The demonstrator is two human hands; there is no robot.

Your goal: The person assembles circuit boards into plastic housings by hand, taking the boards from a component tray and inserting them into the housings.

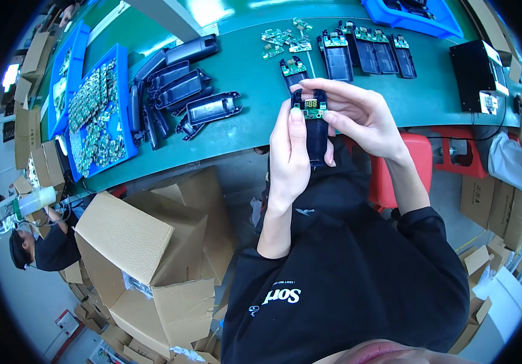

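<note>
Close to the bench's front edge, I hold a long black plastic housing (316, 142) upright between both hands. A green circuit board (314, 113) with a small display sits in its far end. My left hand (290, 159) is closed around the left side, thumb on the board's edge. My right hand (367, 115) grips the right side, with thumb and fingers at the board end. Just beyond lies another housing (294, 74) with a board in it. Several such housings (337, 62) stand in a row to the right, behind them loose circuit boards (285, 42).
Empty black shells (179, 91) are heaped on the green bench (246, 136) at left. Beside them stand blue bins (129, 130) of circuit boards. A blue tray (415, 29) and a black box-shaped device (476, 79) are at right. Below are an open carton (124, 227) and a red stool (409, 176).
</note>
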